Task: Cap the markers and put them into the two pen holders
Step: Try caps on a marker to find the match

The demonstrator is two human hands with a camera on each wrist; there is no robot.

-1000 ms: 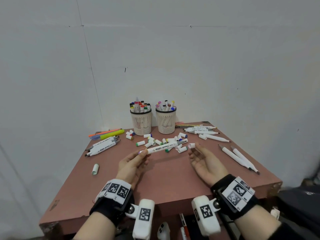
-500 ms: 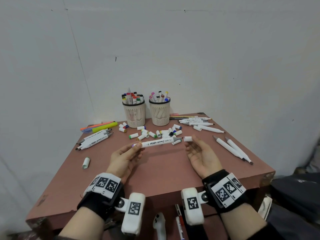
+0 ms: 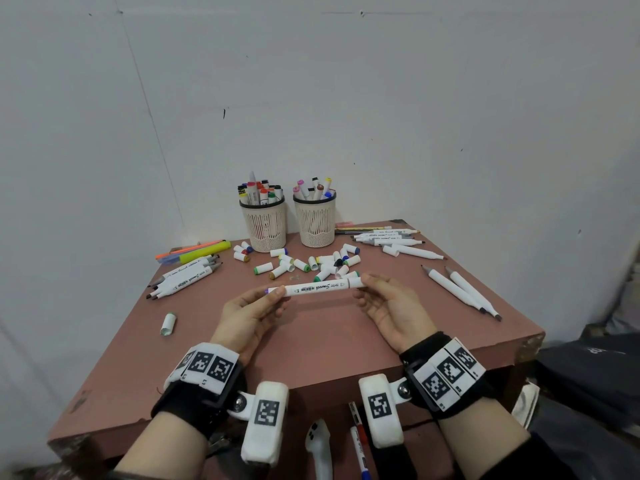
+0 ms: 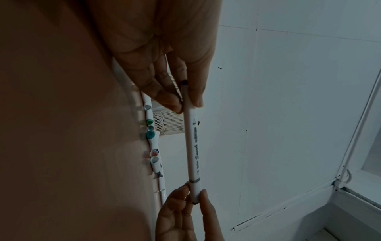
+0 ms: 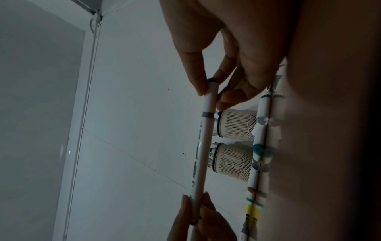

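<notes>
Two hands pinch one marker [image 3: 320, 287] above table [image 3: 322, 344]: your left hand [image 3: 254, 308] clamps one end, right hand [image 3: 389, 304] clamps cap end. Long axis runs left-right; pen holders [image 3: 264, 223] straight ahead, well apart.

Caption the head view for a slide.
Both hands, left hand and right hand, hold a white marker level above the table.

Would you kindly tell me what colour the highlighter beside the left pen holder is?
Yellow-green highlighter; the head view shows it best.
</notes>
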